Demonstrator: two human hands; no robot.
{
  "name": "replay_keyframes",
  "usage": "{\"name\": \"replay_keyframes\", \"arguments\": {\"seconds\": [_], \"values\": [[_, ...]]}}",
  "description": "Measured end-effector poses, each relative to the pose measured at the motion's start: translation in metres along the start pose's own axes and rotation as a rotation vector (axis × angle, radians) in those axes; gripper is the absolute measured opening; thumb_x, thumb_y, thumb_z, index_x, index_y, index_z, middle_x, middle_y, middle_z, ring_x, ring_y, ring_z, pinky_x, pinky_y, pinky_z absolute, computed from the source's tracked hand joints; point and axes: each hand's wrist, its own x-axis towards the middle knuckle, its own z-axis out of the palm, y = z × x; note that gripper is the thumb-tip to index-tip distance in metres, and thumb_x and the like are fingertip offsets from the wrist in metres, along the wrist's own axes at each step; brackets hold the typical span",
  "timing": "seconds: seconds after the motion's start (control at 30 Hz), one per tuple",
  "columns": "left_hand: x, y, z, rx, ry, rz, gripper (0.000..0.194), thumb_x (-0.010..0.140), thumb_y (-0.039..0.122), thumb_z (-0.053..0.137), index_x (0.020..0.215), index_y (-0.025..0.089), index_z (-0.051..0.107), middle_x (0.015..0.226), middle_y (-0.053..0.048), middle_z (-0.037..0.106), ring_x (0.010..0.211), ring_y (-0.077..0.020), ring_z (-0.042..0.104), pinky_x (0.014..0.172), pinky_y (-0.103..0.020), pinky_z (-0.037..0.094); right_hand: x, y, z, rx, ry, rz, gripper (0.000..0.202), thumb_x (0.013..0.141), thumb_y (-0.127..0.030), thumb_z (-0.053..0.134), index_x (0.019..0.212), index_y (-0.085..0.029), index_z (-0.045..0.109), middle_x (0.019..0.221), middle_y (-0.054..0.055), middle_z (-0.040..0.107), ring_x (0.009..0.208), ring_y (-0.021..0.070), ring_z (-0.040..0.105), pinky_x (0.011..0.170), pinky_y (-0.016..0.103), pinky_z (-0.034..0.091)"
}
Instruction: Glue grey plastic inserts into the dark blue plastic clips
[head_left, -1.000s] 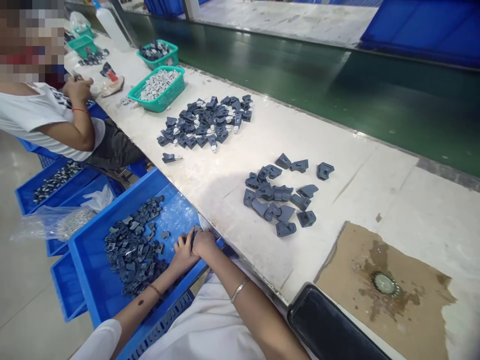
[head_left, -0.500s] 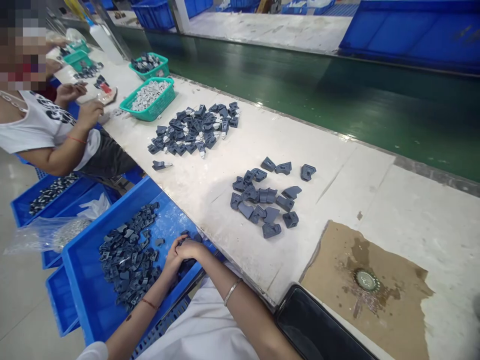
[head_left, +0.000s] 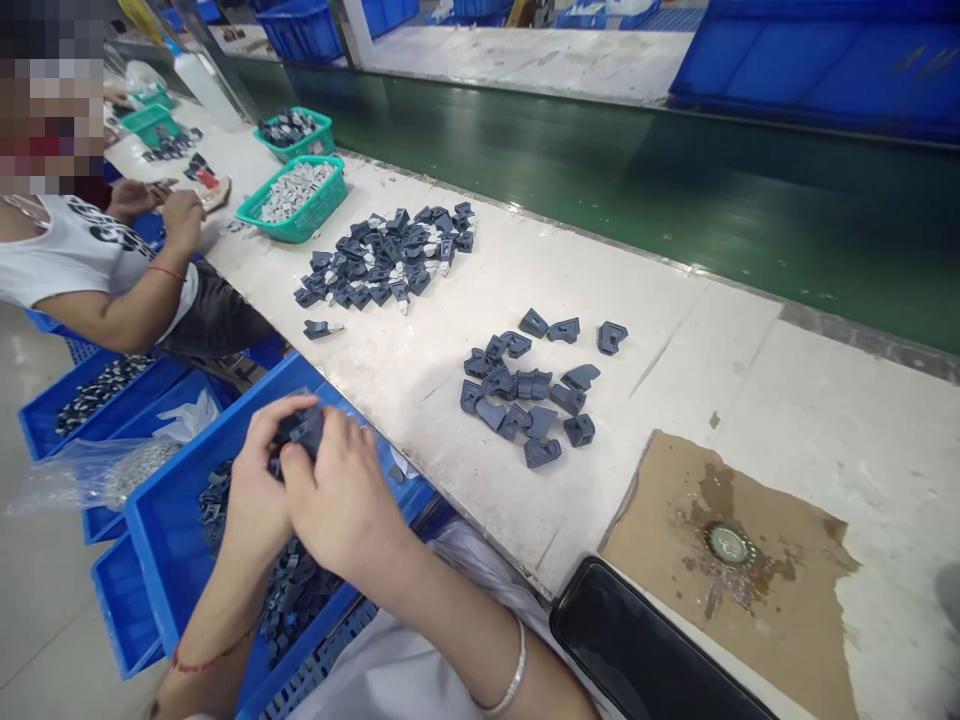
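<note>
My left hand (head_left: 259, 490) and my right hand (head_left: 349, 495) are cupped together around several dark grey plastic parts (head_left: 300, 432), raised above a blue bin (head_left: 150, 560). The fingers of both hands curl round the parts, which show between the thumbs and fingertips. More dark grey parts (head_left: 296, 590) lie in the bin, partly hidden by my hands and forearms. On the white table to the right sits a loose group of similar parts (head_left: 517, 385). Farther along is a bigger pile of dark parts (head_left: 375, 255) with white pieces among them.
Two green baskets stand at the back left; one (head_left: 300, 215) holds white pieces. A co-worker (head_left: 112, 270) sits at the left. A phone (head_left: 645, 650) and brown cardboard (head_left: 787, 620) with a bottle cap (head_left: 729, 546) lie on the right. A green conveyor belt (head_left: 600, 190) runs behind.
Both my hands have risen out of the blue bin and moved left, bringing up a bunch of dark grey parts. The groups on the table look the same.
</note>
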Motion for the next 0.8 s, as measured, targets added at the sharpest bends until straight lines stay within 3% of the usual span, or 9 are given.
{"name": "replay_keyframes", "arguments": {"seconds": [0.07, 0.17, 0.27, 0.37, 0.5, 0.63, 0.73, 0.8], "values": [[0.017, 0.028, 0.022, -0.037, -0.029, 0.204, 0.026, 0.093, 0.040, 0.062, 0.114, 0.028, 0.070, 0.124, -0.004, 0.068, 0.122, -0.0298, 0.063, 0.114, -0.048, 0.049, -0.005, 0.000, -0.026, 0.080, 0.196, 0.007, 0.038, 0.106, -0.036, 0.046, 0.132, -0.010, 0.056, 0.127, 0.016, 0.066, 0.118, 0.0301, 0.059, 0.107, 0.048, 0.049], [0.040, 0.058, 0.071, -0.183, -0.096, 0.463, 0.038, 0.102, 0.054, 0.049, 0.118, 0.024, 0.067, 0.123, -0.007, 0.066, 0.118, -0.0266, 0.065, 0.106, -0.043, 0.054, -0.008, 0.012, -0.057, 0.058, 0.521, 0.020, 0.043, 0.106, -0.041, 0.043, 0.136, -0.012, 0.055, 0.127, 0.016, 0.064, 0.115, 0.0311, 0.058, 0.103, 0.052, 0.050], [0.054, 0.070, 0.120, -0.334, -0.151, 0.672, 0.043, 0.106, 0.055, 0.042, 0.125, 0.023, 0.064, 0.124, -0.009, 0.065, 0.126, -0.0247, 0.060, 0.112, -0.042, 0.049, -0.006, 0.028, -0.074, -0.045, 0.787, 0.105, 0.046, 0.106, -0.040, 0.040, 0.139, -0.012, 0.055, 0.132, 0.018, 0.060, 0.121, 0.0330, 0.053, 0.109, 0.056, 0.045], [0.058, 0.069, 0.149, -0.352, -0.256, 0.692, 0.043, 0.108, 0.054, 0.040, 0.128, 0.024, 0.062, 0.130, -0.010, 0.065, 0.135, -0.0245, 0.055, 0.116, -0.042, 0.045, -0.001, 0.039, -0.075, -0.117, 0.899, 0.219, 0.052, 0.102, -0.038, 0.040, 0.144, -0.010, 0.052, 0.143, 0.022, 0.054, 0.131, 0.0370, 0.046, 0.114, 0.062, 0.039], [0.057, 0.066, 0.151, -0.187, -0.366, 0.686, 0.043, 0.108, 0.052, 0.040, 0.135, 0.026, 0.061, 0.144, -0.010, 0.061, 0.143, -0.0260, 0.050, 0.121, -0.046, 0.037, 0.003, 0.049, -0.068, -0.185, 0.926, 0.273, 0.061, 0.102, -0.041, 0.034, 0.154, -0.010, 0.043, 0.157, 0.023, 0.043, 0.143, 0.0393, 0.036, 0.118, 0.068, 0.032], [0.062, 0.066, 0.144, -0.057, -0.472, 0.721, 0.048, 0.109, 0.053, 0.035, 0.142, 0.027, 0.058, 0.163, -0.011, 0.045, 0.152, -0.0279, 0.040, 0.127, -0.052, 0.029, 0.003, 0.058, -0.063, -0.228, 0.967, 0.292, 0.069, 0.102, -0.048, 0.033, 0.160, -0.012, 0.032, 0.161, 0.023, 0.036, 0.152, 0.0407, 0.027, 0.121, 0.071, 0.023], [0.073, 0.059, 0.136, -0.052, -0.514, 0.737, 0.064, 0.107, 0.062, 0.034, 0.158, 0.024, 0.039, 0.171, -0.017, 0.030, 0.161, -0.0327, 0.024, 0.129, -0.057, 0.023, 0.003, 0.062, -0.063, -0.245, 0.989, 0.297, 0.067, 0.103, -0.046, 0.031, 0.163, -0.016, 0.026, 0.164, 0.024, 0.032, 0.156, 0.0422, 0.020, 0.120, 0.078, 0.016], [0.080, 0.046, 0.125, -0.035, -0.525, 0.729, 0.081, 0.100, 0.070, 0.045, 0.164, 0.022, 0.028, 0.173, -0.020, 0.023, 0.163, -0.0369, 0.017, 0.130, -0.060, 0.021, 0.003, 0.064, -0.062, -0.259, 0.992, 0.305, 0.065, 0.103, -0.043, 0.029, 0.163, -0.017, 0.025, 0.165, 0.024, 0.030, 0.158, 0.0428, 0.018, 0.118, 0.081, 0.014]]}}
